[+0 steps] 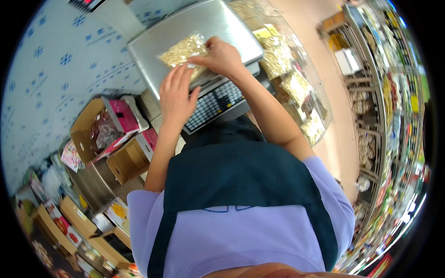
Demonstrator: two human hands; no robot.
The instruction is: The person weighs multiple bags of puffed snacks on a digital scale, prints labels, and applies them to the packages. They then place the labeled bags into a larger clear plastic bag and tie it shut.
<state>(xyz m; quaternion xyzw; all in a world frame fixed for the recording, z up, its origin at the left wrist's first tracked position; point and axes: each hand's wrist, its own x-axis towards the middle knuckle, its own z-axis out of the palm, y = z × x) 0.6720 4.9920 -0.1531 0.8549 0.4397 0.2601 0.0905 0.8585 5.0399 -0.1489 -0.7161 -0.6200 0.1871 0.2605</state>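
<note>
A clear plastic bag of small pale pieces (184, 50), perhaps nuts or cloves, lies on the metal platform of a weighing scale (227, 21). My right hand (222, 57) grips the bag's right side, its thumb pointing left across the plastic. My left hand (179, 92) is palm down with its fingertips at the bag's near left edge and its thumb held apart. Part of the bag is covered by both hands. Below the platform, the scale's keypad (213, 106) shows between my forearms.
Filled clear bags (276, 55) lie in a transparent-sided bin (321, 104) on the right. Stocked store shelves (379, 104) stand beyond the aisle floor (342, 149). On the left are an open carton (83, 130), a smaller carton (127, 161) and a panel printed with snowflakes (66, 74).
</note>
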